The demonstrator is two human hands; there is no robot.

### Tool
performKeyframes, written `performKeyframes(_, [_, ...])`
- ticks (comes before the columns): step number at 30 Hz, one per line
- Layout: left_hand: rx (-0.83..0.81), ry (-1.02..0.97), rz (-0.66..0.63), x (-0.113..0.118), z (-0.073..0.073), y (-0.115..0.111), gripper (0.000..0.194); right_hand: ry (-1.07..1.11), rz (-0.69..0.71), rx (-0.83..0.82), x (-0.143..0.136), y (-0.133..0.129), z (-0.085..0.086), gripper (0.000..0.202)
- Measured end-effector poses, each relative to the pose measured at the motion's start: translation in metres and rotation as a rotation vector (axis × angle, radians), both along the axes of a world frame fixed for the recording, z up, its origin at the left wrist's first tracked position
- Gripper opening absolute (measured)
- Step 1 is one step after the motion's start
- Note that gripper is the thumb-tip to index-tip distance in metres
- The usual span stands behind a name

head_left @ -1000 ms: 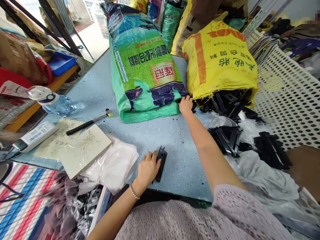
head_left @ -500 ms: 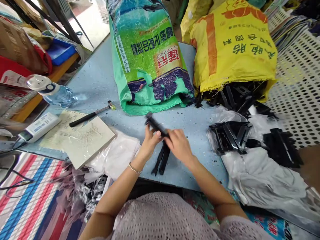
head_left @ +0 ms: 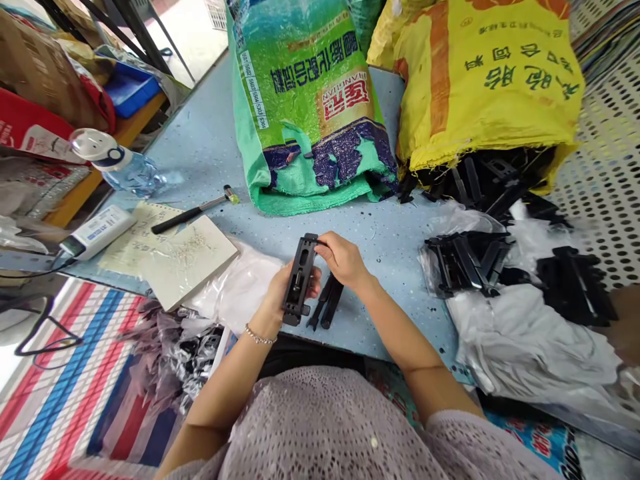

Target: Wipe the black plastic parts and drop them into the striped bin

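A long black plastic part (head_left: 301, 277) with slots and a small metal rod in its middle lies in my left hand (head_left: 279, 293), whose fingers wrap round it from behind. My right hand (head_left: 345, 260) pinches at the upper right end of the same part; whatever small piece is between its fingertips is hidden. Below, on the blue table, rest two slim black pieces (head_left: 327, 303) side by side, one with a forked end. A silver bracelet circles my left wrist.
A green feed sack (head_left: 310, 113) and a yellow sack (head_left: 490, 87) spilling black parts stand behind. To the left lie a small hammer (head_left: 190, 215), a cardboard pad (head_left: 193, 260) and a water bottle (head_left: 123, 170). Bagged black parts (head_left: 465, 260) lie at right.
The black part has turned from slanting across both hands to nearly upright, its slotted face now showing. My right hand has shifted from gripping its lower end to its upper end.
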State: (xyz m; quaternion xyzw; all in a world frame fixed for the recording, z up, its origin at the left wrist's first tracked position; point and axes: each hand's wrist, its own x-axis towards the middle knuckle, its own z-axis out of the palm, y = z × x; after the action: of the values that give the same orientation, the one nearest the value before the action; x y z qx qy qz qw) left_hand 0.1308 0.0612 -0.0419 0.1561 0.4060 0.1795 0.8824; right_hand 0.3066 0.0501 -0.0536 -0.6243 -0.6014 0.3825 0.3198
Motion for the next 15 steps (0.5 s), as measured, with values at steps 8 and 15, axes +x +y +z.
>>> performKeyframes(8, [0.16,0.105,0.14,-0.004,0.006,0.0,0.047,0.137,-0.031,-0.212,-0.015,-0.015,0.002,0.061])
performKeyframes(15, [0.241,0.208,0.263,-0.001,-0.011,0.006,0.048,0.415,0.149,-0.482,-0.046,-0.075,0.015,0.052])
